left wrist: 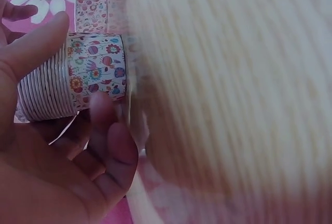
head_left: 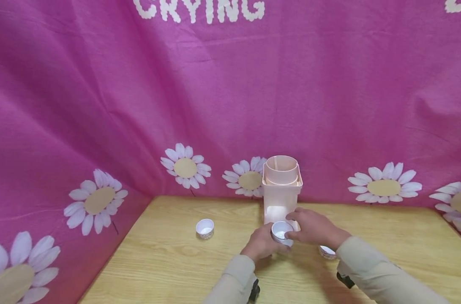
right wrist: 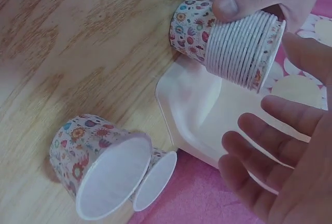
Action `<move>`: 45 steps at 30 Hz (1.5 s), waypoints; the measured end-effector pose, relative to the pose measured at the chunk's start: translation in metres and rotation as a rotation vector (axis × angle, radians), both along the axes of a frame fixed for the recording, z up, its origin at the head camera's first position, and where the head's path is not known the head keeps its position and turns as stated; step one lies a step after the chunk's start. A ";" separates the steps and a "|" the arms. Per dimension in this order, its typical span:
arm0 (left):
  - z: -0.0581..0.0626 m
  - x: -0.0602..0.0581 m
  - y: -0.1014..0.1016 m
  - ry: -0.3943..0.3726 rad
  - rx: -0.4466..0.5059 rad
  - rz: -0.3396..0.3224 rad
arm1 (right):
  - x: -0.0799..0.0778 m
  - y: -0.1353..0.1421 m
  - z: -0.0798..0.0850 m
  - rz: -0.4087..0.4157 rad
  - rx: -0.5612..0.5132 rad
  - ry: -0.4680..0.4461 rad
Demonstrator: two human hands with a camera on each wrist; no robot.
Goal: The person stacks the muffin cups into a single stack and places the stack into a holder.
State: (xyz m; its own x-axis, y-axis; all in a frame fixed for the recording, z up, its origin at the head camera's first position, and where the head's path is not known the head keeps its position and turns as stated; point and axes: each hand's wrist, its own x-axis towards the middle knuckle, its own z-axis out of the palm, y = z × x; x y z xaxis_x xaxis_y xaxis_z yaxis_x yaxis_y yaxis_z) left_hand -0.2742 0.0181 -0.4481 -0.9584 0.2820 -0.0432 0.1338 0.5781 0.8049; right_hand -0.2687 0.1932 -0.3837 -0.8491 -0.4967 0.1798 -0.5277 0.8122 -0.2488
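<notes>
My left hand grips a stack of nested paper cups with thumb and fingers. The cups have a colourful flower print and white rims, and the open end tilts up in the head view. Beside the rims is my right hand, its fingers loosely extended with nothing gripped between them. In the head view the right thumb and fingers are close to the stack's mouth; whether they touch it I cannot tell. Just behind both hands stands a pale pink holder with a round tube at its top.
One paper cup stands on the wooden table to the left. Another cup, partly hidden by the right forearm, is at the right. A pink cloth with daisies hangs behind the table.
</notes>
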 end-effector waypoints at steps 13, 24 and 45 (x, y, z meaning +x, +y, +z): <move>0.000 0.001 -0.002 0.003 0.043 -0.014 | -0.001 0.004 0.004 -0.043 0.034 0.014; -0.003 0.001 -0.003 -0.001 0.010 0.011 | -0.015 0.047 0.005 -0.137 0.025 -0.006; 0.000 0.004 0.003 0.033 -0.016 0.012 | -0.022 0.049 0.021 -0.343 0.179 -0.434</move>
